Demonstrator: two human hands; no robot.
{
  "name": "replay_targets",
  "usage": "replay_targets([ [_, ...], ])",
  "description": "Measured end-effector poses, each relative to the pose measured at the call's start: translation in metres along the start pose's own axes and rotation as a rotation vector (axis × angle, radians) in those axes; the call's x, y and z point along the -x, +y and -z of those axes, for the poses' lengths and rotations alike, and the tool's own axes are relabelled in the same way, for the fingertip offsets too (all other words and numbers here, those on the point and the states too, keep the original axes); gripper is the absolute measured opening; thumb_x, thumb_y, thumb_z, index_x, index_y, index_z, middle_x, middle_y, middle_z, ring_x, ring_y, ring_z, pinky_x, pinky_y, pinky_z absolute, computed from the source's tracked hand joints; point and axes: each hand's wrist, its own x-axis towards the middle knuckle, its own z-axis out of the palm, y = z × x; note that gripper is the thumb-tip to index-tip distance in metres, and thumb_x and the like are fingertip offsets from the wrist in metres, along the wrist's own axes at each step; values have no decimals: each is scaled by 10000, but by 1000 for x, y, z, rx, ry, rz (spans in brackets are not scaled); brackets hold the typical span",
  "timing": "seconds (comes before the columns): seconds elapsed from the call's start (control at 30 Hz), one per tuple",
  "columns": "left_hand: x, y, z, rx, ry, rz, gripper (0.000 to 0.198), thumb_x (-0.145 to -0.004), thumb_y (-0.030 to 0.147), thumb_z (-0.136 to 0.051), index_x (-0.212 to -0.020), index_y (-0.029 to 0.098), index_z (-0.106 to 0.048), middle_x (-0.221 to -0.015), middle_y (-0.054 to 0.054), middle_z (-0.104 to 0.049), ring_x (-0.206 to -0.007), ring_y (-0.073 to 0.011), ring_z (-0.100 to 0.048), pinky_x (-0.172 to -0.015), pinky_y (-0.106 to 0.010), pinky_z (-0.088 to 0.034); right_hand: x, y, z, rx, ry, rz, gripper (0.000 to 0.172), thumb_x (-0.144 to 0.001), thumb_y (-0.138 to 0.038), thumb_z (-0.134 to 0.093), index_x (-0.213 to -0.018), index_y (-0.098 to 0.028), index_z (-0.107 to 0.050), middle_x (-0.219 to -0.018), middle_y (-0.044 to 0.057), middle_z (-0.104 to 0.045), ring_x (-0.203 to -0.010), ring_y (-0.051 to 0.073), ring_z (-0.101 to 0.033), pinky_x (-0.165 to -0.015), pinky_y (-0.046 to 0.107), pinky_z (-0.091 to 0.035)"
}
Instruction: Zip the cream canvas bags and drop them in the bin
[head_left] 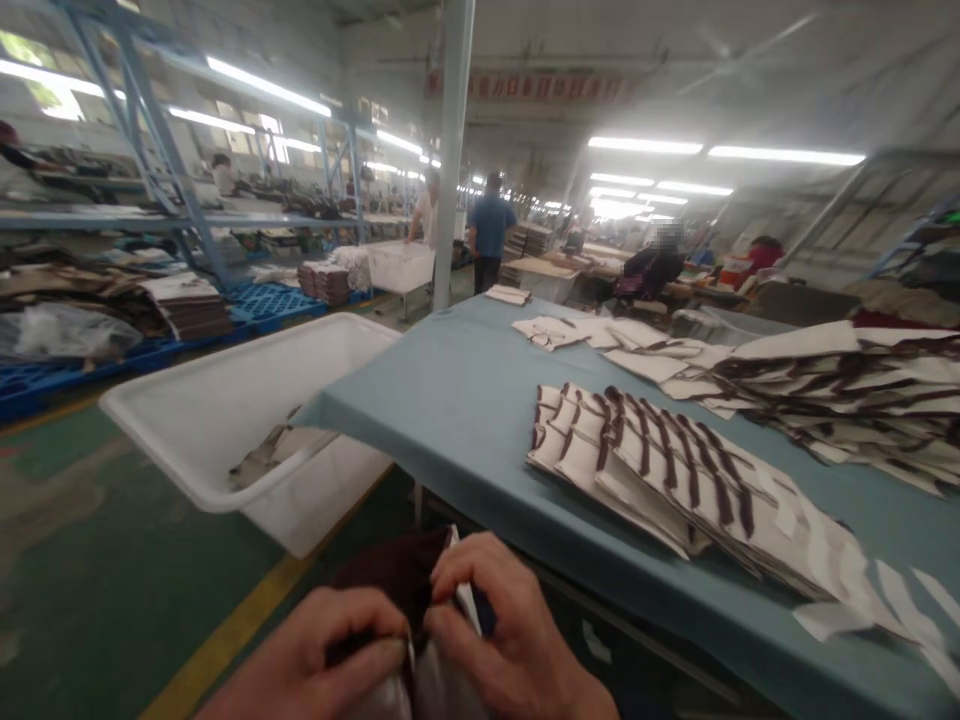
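At the bottom of the head view, my left hand (pixel 341 645) pinches the edge of a fabric piece (pixel 442 680). My right hand (pixel 510 620) grips the same piece close by, thumb and fingers pressed together. Pale cloth shows between and below the hands, and dark maroon cloth (pixel 394 568) shows just behind them. Both hands are in front of the table's near edge, below its top. To their right, a fanned stack of cream fabric pieces with dark brown strips (pixel 660 460) lies on the blue-green table (pixel 427 380). The lower part of the held cloth is out of view.
A white plastic tub (pixel 247 395) with some cloth inside stands left of the table. More cream and brown pieces (pixel 840 380) are heaped at the table's right. A post (pixel 454 150) rises behind the table. Several people are farther back; blue pallets (pixel 259 300) hold stacked fabric at left.
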Motion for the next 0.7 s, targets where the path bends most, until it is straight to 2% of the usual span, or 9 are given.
replay_targets([
  [0.07,2,-4,-1,4,44,-14,279,-961,401,-612,-855,215,-790,-821,-14,-766,-789,-208,-676,-760,-281,-526,-1,-14,5,21,66,-32,70,-952,-184,-635,-890,-216,-633,-847,28,-726,-803,169,-683,-757,273,-515],
  [0.2,6,-4,2,21,70,-67,265,-946,350,-619,-878,206,-831,-770,-4,-775,-721,-175,-684,-715,-246,-509,6,-28,-2,9,-18,-95,141,-951,-162,-635,-818,-209,-634,-719,-11,-673,-639,131,-619,-629,239,-459],
  [0.4,11,-10,2,15,97,-134,204,-952,247,-657,-914,244,-857,-789,29,-804,-711,-141,-718,-686,-209,-503,13,-34,-19,29,-26,-77,105,-911,-155,-672,-815,-195,-664,-702,-9,-687,-615,126,-629,-607,231,-454],
  [0.57,14,-12,0,15,128,-137,205,-937,196,-661,-902,264,-851,-784,55,-799,-706,-115,-729,-681,-184,-501,12,-37,-29,-1,-7,-221,122,-891,-141,-657,-782,-195,-668,-683,-16,-693,-588,115,-637,-591,210,-474],
  [0.7,13,-12,-2,36,155,-89,207,-887,182,-645,-825,249,-831,-728,63,-778,-665,-111,-708,-655,-178,-497,14,-40,-38,10,31,-265,126,-861,-140,-614,-755,-197,-655,-658,-19,-687,-569,114,-637,-570,209,-470],
])
